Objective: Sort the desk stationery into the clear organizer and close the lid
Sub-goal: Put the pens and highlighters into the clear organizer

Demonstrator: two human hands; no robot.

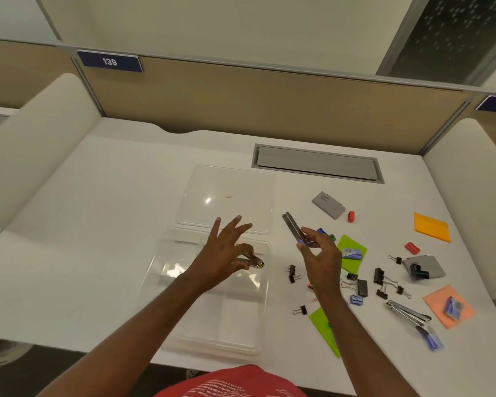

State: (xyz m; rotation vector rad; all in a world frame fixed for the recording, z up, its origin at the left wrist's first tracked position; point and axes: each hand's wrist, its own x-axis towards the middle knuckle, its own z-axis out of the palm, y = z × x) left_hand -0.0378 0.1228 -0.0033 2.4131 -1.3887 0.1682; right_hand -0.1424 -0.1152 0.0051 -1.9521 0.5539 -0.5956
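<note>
The clear organizer (212,296) lies on the white desk (83,224), left of the scattered stationery, its divided compartments facing up and its lid (226,196) swung open flat on the desk behind it. The left hand (224,253) hovers over the organizer's far right compartment; thumb and forefinger pinch a small metallic item (257,263) with a dark tip, too blurred to name, held low inside or just above that compartment, while the other three fingers fan out straight toward the lid. Just right of the organizer, two black binder clips (292,273) lie on the desk, with another one (300,310) nearer the front edge. The right hand (318,253) is raised above the desk beside the organizer, thumb and fingers curled round the purple handle end of a slim metal stapler (292,229) that points away toward the lid's right corner. Below the forearm lies a green sticky pad (324,325), and a second green pad (351,253) carries a small blue box. Farther right sit a grey card (328,204), a red eraser (351,216), more binder clips (380,277), a blue sharpener (356,300), another stapler (410,312), a second grey card (424,266), an orange sticky pad (431,226) and a salmon sticky pad (448,306) holding a small blue box
</note>
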